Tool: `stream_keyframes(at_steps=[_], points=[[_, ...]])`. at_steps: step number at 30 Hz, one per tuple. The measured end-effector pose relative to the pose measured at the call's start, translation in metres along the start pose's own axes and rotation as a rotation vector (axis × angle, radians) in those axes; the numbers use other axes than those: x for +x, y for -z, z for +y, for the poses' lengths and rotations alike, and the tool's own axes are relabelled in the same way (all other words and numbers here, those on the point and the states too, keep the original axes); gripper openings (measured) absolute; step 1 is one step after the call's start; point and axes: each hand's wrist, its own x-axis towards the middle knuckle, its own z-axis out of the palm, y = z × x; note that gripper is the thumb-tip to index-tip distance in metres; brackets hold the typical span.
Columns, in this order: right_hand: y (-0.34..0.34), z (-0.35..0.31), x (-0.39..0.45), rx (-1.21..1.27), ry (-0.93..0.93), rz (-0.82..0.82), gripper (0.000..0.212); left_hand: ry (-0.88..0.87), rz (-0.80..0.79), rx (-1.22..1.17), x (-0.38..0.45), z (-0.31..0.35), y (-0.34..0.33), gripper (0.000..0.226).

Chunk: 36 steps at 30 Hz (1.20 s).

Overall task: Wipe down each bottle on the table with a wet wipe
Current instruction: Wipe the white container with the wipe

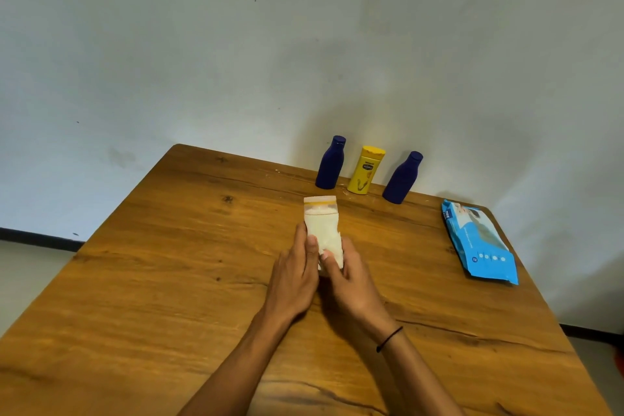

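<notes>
A pale bottle (320, 204) with a cream cap stands on the wooden table (162, 263), its body wrapped in a white wet wipe (326, 235). My left hand (297, 268) grips the bottle from the left, thumb on the front. My right hand (351, 279) holds the wipe against its lower right side. Behind stand two dark blue bottles, one at the left (331, 163) and one at the right (403, 178), with a yellow bottle (366, 169) between them. The base of the pale bottle is hidden by my hands.
A blue pack of wet wipes (479, 243) lies flat near the table's right edge. The three back bottles stand close to a white wall (304, 44). Floor shows past the table's left edge.
</notes>
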Motion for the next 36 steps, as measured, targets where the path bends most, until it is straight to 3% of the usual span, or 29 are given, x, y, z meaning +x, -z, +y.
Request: stream_keyframes(at_steps=[2, 5, 9, 13, 16, 21, 25, 30, 36], points=[[0.002, 0.003, 0.0, -0.372, 0.162, 0.084, 0.021, -0.015, 0.077, 0.056, 0.002, 0.0, 0.003, 0.088], [0.0, 0.012, -0.001, -0.79, 0.275, 0.144, 0.048, 0.109, 0.16, -0.169, 0.01, -0.001, 0.011, 0.084], [-0.005, 0.025, -0.006, -0.973, 0.297, 0.105, 0.087, 0.308, 0.123, -0.482, 0.019, -0.008, 0.017, 0.064], [0.002, 0.027, -0.007, -1.063, 0.343, 0.115, 0.078, 0.288, 0.08, -0.525, 0.021, -0.01, 0.016, 0.052], [0.013, 0.018, 0.0, -0.98, 0.303, 0.052, 0.062, 0.214, 0.009, -0.527, 0.019, -0.008, 0.022, 0.041], [0.02, 0.008, 0.01, -1.015, 0.3, -0.002, 0.055, 0.107, -0.079, -0.48, 0.015, -0.002, 0.029, 0.036], [0.025, 0.007, 0.013, -0.895, 0.258, 0.05, 0.055, 0.057, -0.156, -0.465, 0.009, 0.0, 0.024, 0.036], [0.022, 0.008, 0.021, -0.663, 0.131, 0.105, 0.055, -0.006, -0.136, -0.44, 0.008, 0.001, 0.023, 0.039], [0.011, 0.008, 0.015, 0.277, -0.272, 0.011, 0.057, 0.005, 0.017, -0.46, 0.013, 0.001, 0.028, 0.032]])
